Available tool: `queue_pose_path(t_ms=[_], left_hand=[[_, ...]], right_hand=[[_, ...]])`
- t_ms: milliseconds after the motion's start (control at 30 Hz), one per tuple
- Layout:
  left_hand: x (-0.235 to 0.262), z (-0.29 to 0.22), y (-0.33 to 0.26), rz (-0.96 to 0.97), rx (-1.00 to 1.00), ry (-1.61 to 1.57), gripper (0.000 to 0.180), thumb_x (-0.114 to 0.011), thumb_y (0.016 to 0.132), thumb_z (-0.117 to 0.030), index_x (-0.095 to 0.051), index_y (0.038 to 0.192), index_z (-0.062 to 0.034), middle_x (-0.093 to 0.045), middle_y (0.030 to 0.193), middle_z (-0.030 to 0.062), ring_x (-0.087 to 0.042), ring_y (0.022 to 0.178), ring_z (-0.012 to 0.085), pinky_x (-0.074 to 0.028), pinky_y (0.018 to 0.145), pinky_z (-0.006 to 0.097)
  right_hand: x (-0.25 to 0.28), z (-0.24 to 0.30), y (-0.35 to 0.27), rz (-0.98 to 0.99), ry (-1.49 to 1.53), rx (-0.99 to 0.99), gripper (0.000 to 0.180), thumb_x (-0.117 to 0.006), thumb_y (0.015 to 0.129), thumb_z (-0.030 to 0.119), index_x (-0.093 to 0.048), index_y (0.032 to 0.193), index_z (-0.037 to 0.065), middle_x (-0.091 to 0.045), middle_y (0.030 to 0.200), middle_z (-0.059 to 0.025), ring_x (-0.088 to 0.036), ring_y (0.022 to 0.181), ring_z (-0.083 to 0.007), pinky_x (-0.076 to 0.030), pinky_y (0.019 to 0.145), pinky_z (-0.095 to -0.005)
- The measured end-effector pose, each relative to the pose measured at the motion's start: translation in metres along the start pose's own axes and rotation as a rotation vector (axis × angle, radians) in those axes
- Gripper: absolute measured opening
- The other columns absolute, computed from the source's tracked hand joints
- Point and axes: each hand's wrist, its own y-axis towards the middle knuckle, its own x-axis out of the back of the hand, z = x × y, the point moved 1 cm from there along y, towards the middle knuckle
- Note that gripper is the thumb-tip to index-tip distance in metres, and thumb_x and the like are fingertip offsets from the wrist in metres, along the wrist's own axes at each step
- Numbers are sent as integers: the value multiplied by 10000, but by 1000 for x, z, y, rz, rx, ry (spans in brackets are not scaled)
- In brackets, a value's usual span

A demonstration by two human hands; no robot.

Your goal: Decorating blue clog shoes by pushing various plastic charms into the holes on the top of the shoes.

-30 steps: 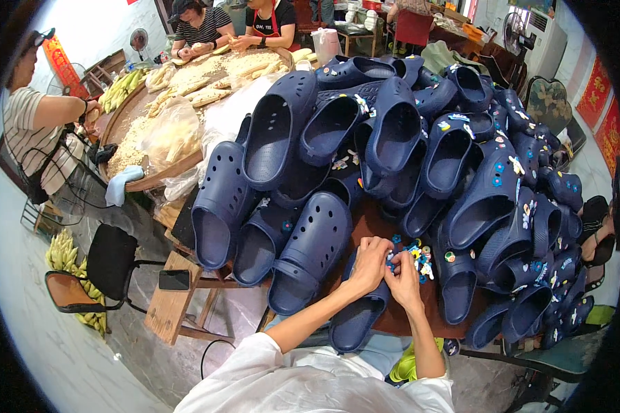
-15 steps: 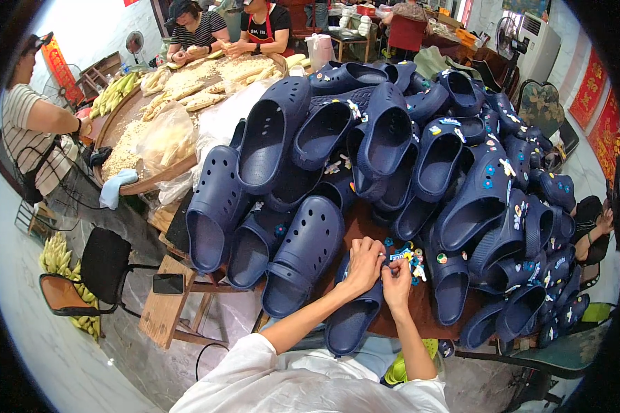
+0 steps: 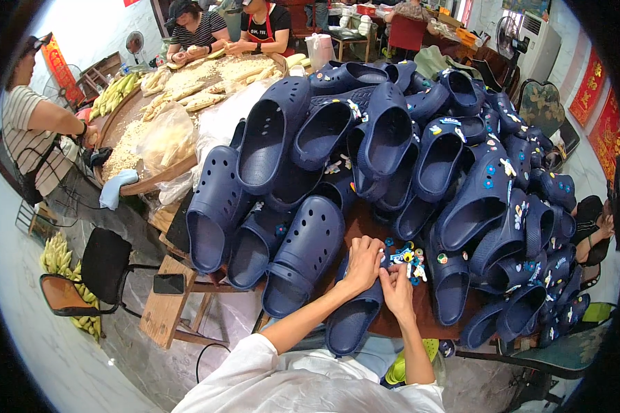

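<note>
Right at the near edge of the table, both hands meet over one navy clog (image 3: 355, 310). It lies with its long axis running away from the person, its open end toward the body and its toe under the fingers. The left hand (image 3: 362, 265) rests curled on the toe; the right hand (image 3: 397, 289) is just beside it, fingertips pinched toward the small cluster of coloured charms (image 3: 408, 256) lying on the brown tabletop (image 3: 399, 320). Whether the right fingers already hold a charm — I cannot tell, it is too small.

The charms sit just past the right hand, so that hand is nearer to them. Around them a heap of clogs (image 3: 365, 144) crowds in on three sides; the nearest ones touch the worked clog's flanks — little room there. Across the table, other people sort corn (image 3: 186, 89).
</note>
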Motion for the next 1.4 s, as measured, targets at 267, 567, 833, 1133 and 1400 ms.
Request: queue_pose_path(t_ms=[267, 567, 833, 1133, 1400], left_hand=[[4, 2, 2, 90, 38, -25, 285, -783, 770, -219, -681, 1010, -106, -528, 1012, 100, -445, 961, 298, -380, 829, 427], [0, -3, 3, 75, 5, 35, 225, -735, 800, -169, -641, 990, -94, -525, 1018, 121, -458, 977, 323, -388, 834, 439], [6, -6, 4, 115, 10, 57, 206, -706, 821, -160, -637, 998, -77, -541, 1038, 131, -474, 1000, 339, -406, 855, 452], [2, 0, -2, 11, 8, -21, 114, -627, 873, -103, -629, 980, -66, -553, 984, 148, -484, 967, 349, -398, 851, 447], [-7, 7, 8, -52, -32, 0, 124, -539, 906, -64, -582, 1010, -12, -554, 1007, 190, -487, 956, 375, -383, 855, 465]], right_hand=[[13, 20, -12, 161, -46, 84, 348, -539, 991, 269, -447, 1143, -29, -610, 807, -228, -623, 764, -446, -473, 708, -532], [10, 9, -9, 64, -151, 355, 173, -437, 1014, 136, -477, 1111, -2, -650, 934, -278, -629, 845, -487, -497, 728, -539], [4, -23, -4, -32, 72, 114, 156, -409, 1037, 121, -529, 1084, 33, -591, 752, -138, -627, 593, -235, -510, 539, -386], [16, 10, 14, -114, -195, 438, 353, -636, 915, 173, -572, 1228, 22, -559, 1064, -209, -558, 1025, -385, -462, 862, -454], [8, 10, 42, -9, -80, 472, 186, -674, 861, 103, -654, 1028, 23, -577, 992, -144, -588, 962, -350, -464, 843, -420]])
